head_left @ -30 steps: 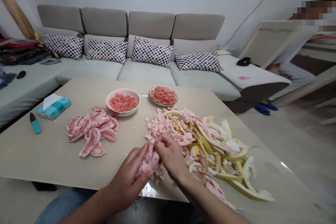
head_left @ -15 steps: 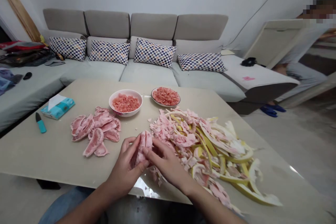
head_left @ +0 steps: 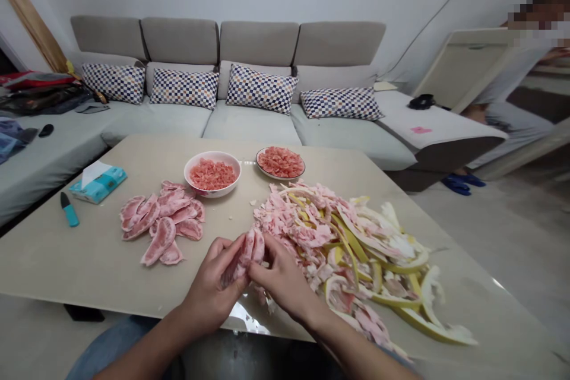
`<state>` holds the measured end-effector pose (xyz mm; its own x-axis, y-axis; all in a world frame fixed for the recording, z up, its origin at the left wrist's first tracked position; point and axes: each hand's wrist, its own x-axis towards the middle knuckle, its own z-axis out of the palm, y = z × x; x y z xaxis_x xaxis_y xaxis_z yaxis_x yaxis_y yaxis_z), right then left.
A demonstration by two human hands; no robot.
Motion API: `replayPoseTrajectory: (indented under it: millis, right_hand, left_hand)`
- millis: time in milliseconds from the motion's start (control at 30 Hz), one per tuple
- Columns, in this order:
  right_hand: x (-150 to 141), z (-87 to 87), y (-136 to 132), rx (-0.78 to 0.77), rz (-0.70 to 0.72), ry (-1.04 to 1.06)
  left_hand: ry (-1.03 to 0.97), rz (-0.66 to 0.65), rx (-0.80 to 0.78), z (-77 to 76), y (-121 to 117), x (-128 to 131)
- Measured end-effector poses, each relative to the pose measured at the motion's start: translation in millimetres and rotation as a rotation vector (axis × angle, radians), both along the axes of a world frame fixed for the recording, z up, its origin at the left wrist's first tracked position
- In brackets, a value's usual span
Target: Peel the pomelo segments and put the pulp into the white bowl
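Observation:
A pink chunk of pomelo (head_left: 250,249) is gripped between both hands above the near part of the table. My left hand (head_left: 214,279) wraps its left side, thumb in front. My right hand (head_left: 280,273) pinches the right side with thumb and fingers. A split between segments shows along the top of the chunk. Right beside my right hand lies a heap of pink pith and yellow-green pomelo peel (head_left: 338,243). To the left of my hands, separate pomelo segments (head_left: 162,237) are piled on the table, their pink membranes still around them.
On the glossy table (head_left: 80,267), a white bowl (head_left: 214,191) and a dark-rimmed plate (head_left: 281,177) hold loose red pulp. A turquoise-handled knife (head_left: 70,212) and a tissue pack (head_left: 98,183) lie at left. Behind stands a sofa (head_left: 249,124); a person (head_left: 503,124) is at far right.
The chunk has been turned more upright, its split now showing at the top. My right hand has moved from picking at its top to gripping its right side. The view has shifted slightly.

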<state>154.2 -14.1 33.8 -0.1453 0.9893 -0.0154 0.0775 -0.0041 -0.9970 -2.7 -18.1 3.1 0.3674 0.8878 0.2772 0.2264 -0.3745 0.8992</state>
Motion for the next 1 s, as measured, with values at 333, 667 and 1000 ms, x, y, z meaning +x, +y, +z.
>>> replayPoseTrajectory:
  millis: [333, 667, 1000]
  right_hand:
    - [5.5, -2.4, 5.1, -0.156, 0.031, 0.143]
    - [37.7, 15.0, 15.1, -0.362, 0.356, 0.280]
    - [41.0, 7.5, 20.6, -0.362, 0.363, 0.269]
  left_hand:
    - [0.033, -0.054, -0.026, 4.5, 3.9, 2.4]
    - [-0.306, -0.090, -0.464, 10.2, 11.6, -10.6]
    - [-0.426, -0.231, -0.591, 8.9, 12.6, -9.3]
